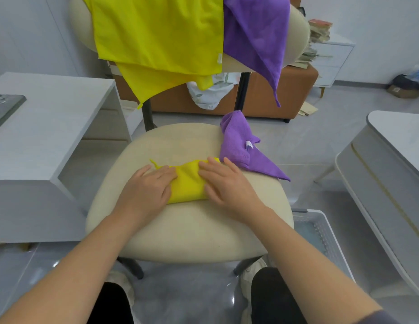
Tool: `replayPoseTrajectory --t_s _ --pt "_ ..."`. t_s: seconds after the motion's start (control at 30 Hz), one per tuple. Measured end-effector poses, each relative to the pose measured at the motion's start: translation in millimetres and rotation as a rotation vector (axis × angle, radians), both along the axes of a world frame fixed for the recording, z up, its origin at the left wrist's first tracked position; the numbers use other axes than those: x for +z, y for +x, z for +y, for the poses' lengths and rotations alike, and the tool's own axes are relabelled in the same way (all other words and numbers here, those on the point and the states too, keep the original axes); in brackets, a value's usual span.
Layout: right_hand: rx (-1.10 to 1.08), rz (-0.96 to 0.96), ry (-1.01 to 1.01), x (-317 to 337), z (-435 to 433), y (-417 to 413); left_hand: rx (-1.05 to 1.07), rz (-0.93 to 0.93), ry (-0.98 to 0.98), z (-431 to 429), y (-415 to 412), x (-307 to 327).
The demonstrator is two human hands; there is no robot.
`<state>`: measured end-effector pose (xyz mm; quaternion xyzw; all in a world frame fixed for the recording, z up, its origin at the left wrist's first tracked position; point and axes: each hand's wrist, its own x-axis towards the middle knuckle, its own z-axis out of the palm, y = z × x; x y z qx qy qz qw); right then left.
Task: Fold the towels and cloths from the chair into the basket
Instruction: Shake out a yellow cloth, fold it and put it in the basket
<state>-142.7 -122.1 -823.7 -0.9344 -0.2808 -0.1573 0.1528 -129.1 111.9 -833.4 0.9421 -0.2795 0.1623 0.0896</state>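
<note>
Knees and arms: dark trouser legs (pixel 274 295) at the bottom edge, with bare forearms (pixel 304 253) reaching over them to the chair.
Hands: left hand (pixel 149 187) and right hand (pixel 227 185) both lie flat, palms down, fingers straight and a bit fanned, pressing on the cloth. No pinching anywhere.
Cloth in hand: small yellow microfibre cloth (pixel 188 185) sits mid-seat on the cream padded chair seat (pixel 187 230). It looks folded down to a chunky packet, with one hand over each end and only the middle strip showing. A little hanging loop pokes out at its far left corner.
Step, my guess: pressing the fold flat before it goes in the basket.
How I'd do it: sweep from the middle out to the ends so the wrinkles leave, keep the near edge lined up, and tuck that loop under. Then slide fingers beneath both ends and lift it as one piece so it doesn't flop open.
Watch out: crumpled purple microfibre cloth (pixel 239 146) lies just beside the right fingertips with a corner hanging off the seat's right edge, so it's easy to nudge off.
Basket: white perforated plastic basket (pixel 330 239) is on the floor to the right of the chair, close under the right forearm. The seat hides much of it, so I can't tell what's inside.
Queue: large yellow towel (pixel 157 31) and large purple towel (pixel 255 36) are draped over the backrest, so plenty left I reckon.
</note>
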Motion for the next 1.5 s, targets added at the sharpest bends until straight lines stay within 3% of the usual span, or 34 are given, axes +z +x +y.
replayPoseTrajectory --t_s 0.07,0.17,0.27,0.43,0.57,0.73,0.87,1.03,1.1,1.27,1.5 --pt "-0.003 0.117 -0.124 -5 -3 -9 -0.003 0.140 0.031 7 -7 0" --pt "-0.091 0.071 -0.151 -3 -5 -15 -0.002 0.274 0.103 13 -15 -1" --pt "-0.065 0.027 -0.141 3 3 -19 0.012 0.310 0.158 9 -18 1" --pt "-0.065 0.281 -0.196 -8 8 -12 0.074 0.344 0.168 6 -16 3" --pt "-0.107 0.362 -0.153 -1 -8 -7 0.095 0.385 0.110 5 -13 8" --pt "-0.129 0.372 0.128 6 -21 -7 0.161 0.396 -0.162 3 -6 18" --pt "-0.105 0.256 0.278 -2 -21 -5 0.265 0.478 -0.640 2 -4 29" --pt "-0.256 0.400 0.992 14 -21 -10 0.223 0.592 -1.076 -15 -12 42" --pt "-0.300 0.429 1.135 21 -19 -13 0.280 0.637 -1.168 -27 -17 41" --pt "-0.502 0.364 1.037 20 -2 -23 0.514 0.543 -1.150 -62 -26 35" --pt "-0.584 0.234 0.887 17 9 -15 0.566 0.322 -1.085 -59 -20 32"
